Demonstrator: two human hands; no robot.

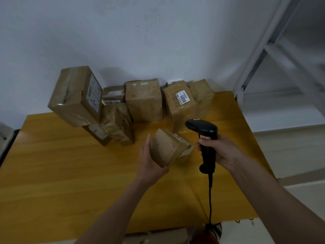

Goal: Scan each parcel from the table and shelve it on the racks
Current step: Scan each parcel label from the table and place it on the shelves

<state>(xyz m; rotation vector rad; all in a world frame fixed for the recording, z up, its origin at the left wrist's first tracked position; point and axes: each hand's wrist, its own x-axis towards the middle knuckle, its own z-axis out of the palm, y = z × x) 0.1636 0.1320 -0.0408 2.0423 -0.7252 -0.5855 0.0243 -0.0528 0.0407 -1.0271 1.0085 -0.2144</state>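
Dim, cool-toned, soft throughout. Glare on tape of tall parcel (pixel 75 95) at ten o'clock. Shadows behind parcels on wall (pixel 140 41). Rack (pixel 281 59) at two o'clock blurred, bowed by wide-angle.

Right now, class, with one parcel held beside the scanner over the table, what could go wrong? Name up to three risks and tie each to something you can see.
1. The left hand holds the small parcel from one side only, so it might slip.
2. The scanner in the right hand points past that parcel toward the 6008 box, so it could read the wrong label.
3. The tall box leans on smaller ones and may topple.
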